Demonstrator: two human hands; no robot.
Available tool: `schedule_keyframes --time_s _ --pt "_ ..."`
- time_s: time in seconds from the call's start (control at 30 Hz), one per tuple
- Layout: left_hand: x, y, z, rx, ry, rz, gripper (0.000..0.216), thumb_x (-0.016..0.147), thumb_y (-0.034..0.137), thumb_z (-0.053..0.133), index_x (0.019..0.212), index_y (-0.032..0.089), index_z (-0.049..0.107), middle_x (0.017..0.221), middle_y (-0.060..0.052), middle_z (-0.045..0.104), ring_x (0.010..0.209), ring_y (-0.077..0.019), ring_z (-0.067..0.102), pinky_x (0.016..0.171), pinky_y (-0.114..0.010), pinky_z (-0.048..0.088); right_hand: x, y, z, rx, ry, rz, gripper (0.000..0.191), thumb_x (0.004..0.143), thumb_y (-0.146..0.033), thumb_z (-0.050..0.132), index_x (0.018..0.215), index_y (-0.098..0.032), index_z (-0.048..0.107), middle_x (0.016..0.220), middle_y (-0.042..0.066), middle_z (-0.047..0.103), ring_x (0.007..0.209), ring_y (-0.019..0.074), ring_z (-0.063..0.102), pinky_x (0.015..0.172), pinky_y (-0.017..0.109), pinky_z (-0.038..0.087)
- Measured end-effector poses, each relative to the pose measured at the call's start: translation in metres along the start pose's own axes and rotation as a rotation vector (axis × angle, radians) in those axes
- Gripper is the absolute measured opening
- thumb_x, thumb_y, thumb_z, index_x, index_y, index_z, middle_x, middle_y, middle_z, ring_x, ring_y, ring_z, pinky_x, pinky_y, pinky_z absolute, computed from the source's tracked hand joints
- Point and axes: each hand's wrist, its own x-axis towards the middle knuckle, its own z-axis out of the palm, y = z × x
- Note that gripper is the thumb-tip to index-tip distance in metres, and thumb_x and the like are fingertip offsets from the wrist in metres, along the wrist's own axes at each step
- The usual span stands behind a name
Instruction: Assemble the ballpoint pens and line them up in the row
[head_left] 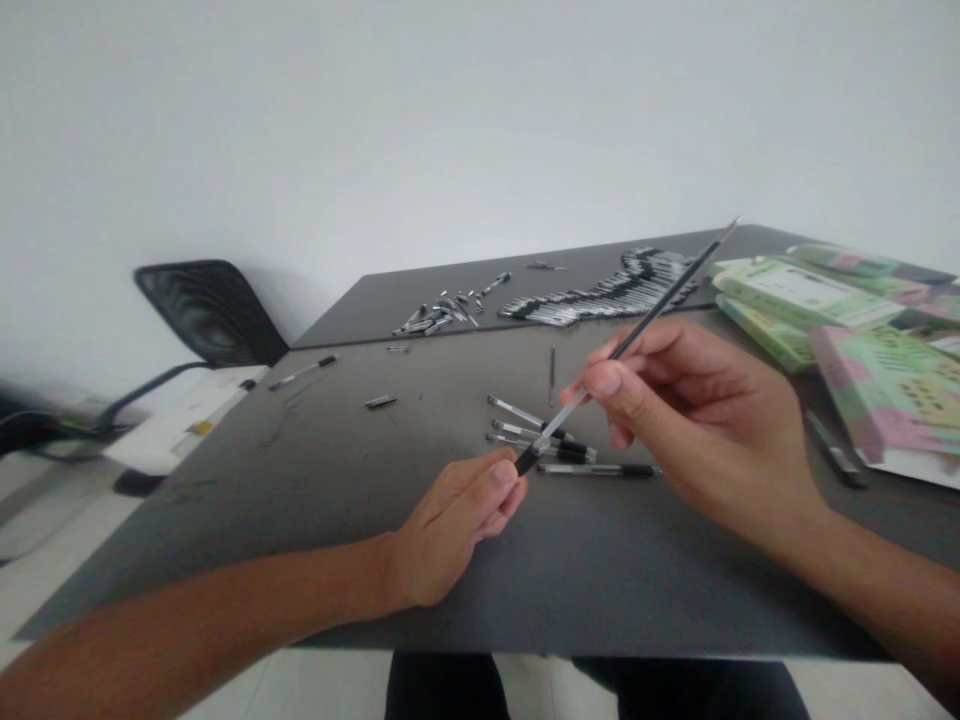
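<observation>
While the left hand (465,520) grips a black pen sleeve (528,459) toward the surface's (300,500) near edge, the right hand (697,430) pinches a slender clear-and-black refill (669,300) in line with it; fitting or withdrawing seems the step, next calling for straight alignment. Smooth, clear-barrelled pens (581,469) lie beyond; flat printed cartons (892,390) crowd the right edge.

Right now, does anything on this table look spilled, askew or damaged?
I see no clear damage. The green and pink boxes on the right overlap at uneven angles. Farther back, the small pen parts lie in a loose scatter, which looks untidy beside the long row of pens.
</observation>
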Motion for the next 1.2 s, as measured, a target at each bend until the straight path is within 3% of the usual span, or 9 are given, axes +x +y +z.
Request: schedule_keyframes --time_s 0.53,0.9,1.2 --pt "-0.001 0.0 0.001 -0.024 0.012 -0.016 0.055 0.113 0.06 0.039 0.077 0.02 0.049 0.063 0.005 0.039 0.054 -0.0116 0.03 0.054 -0.028 0.024 0.0 0.003 -0.001 -0.002 0.041 -0.007 0.026 0.084 -0.049 0.089 0.086 -0.029 0.072 0.085 0.001 0.079 0.058 0.0144 0.063 0.044 0.027 0.047" --pt "-0.003 0.001 0.003 -0.037 -0.002 0.017 0.046 0.116 0.053 0.038 0.086 0.02 0.051 0.066 0.006 0.039 0.055 -0.0116 0.032 0.053 -0.028 0.025 0.0 0.0 0.0 -0.017 0.056 -0.009 0.031 0.083 -0.049 0.089 0.082 -0.029 0.066 0.078 0.0 0.078 0.053 0.0141 0.06 0.044 0.029 0.045" --pt "-0.002 0.007 0.004 0.053 0.004 0.042 0.044 0.116 0.051 0.038 0.088 0.02 0.052 0.067 0.005 0.043 0.058 -0.0127 0.037 0.057 -0.029 0.03 -0.004 0.006 -0.003 -0.166 0.014 -0.06 0.027 0.083 -0.048 0.09 0.083 -0.026 0.073 0.078 0.001 0.078 0.057 0.0144 0.062 0.047 0.028 0.047"
